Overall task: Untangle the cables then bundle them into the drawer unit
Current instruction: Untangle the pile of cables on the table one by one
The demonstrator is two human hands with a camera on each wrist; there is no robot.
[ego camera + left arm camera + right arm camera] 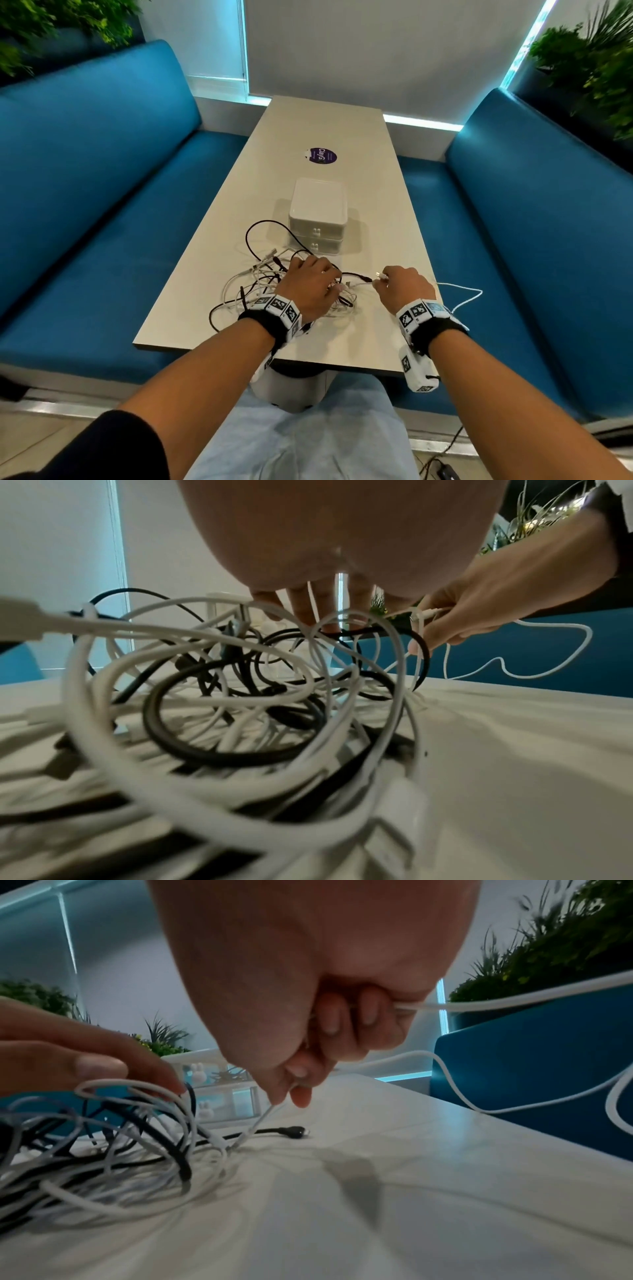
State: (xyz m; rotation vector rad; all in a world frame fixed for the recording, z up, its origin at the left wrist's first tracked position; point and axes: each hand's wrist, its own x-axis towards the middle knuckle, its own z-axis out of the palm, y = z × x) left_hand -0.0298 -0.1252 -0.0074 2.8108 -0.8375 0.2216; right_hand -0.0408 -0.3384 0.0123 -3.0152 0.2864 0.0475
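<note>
Two hands (310, 286) (404, 289), one tangle (260, 287), one drawer unit (317, 216)

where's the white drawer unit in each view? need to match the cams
Head: drawer unit sits mid-table, just beyond the cable tangle.
Left wrist: mostly hidden behind the left hand's fingers and cable loops; only white slivers show at upper centre.
Right wrist: centre-left, behind the tangle, rabbit-shaped handles facing the camera.
Shared landmark: the white cable pinched by the right hand, looping off the table's right edge.
</note>
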